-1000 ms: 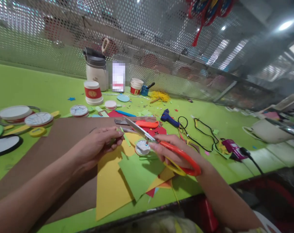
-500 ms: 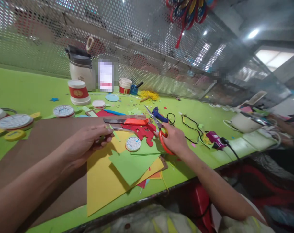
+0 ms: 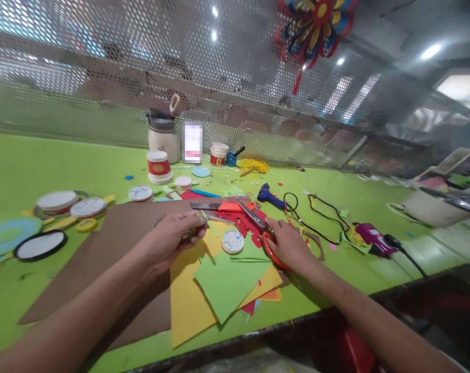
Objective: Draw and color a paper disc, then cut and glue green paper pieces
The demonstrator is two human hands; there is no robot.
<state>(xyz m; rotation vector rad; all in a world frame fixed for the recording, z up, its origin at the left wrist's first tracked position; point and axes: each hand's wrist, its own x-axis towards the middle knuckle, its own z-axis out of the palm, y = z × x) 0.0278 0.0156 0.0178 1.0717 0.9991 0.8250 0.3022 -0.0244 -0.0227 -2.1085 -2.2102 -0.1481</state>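
Note:
My left hand (image 3: 173, 239) is closed in a pinch on a thin green paper strip (image 3: 206, 219), held just above the brown board (image 3: 114, 243). My right hand (image 3: 288, 243) rests low on the table, wrapped round the red handles of the scissors (image 3: 258, 221), whose blades point up and left over red paper cut-outs (image 3: 240, 220). Between the hands lie a small round clock face (image 3: 233, 241), a green paper sheet (image 3: 229, 280) and a yellow sheet (image 3: 186, 305).
A red utility knife (image 3: 227, 206), a blue glue gun (image 3: 272, 195), black cable (image 3: 316, 212) and a magenta tool (image 3: 370, 233) lie on the green table (image 3: 44, 155). Round discs (image 3: 64, 204) lie at left, cups and a jug (image 3: 163, 137) at the back by the perforated wall.
My right hand has lowered the scissors from in front of me down onto the papers at the right. My left hand keeps its pinch on the strip.

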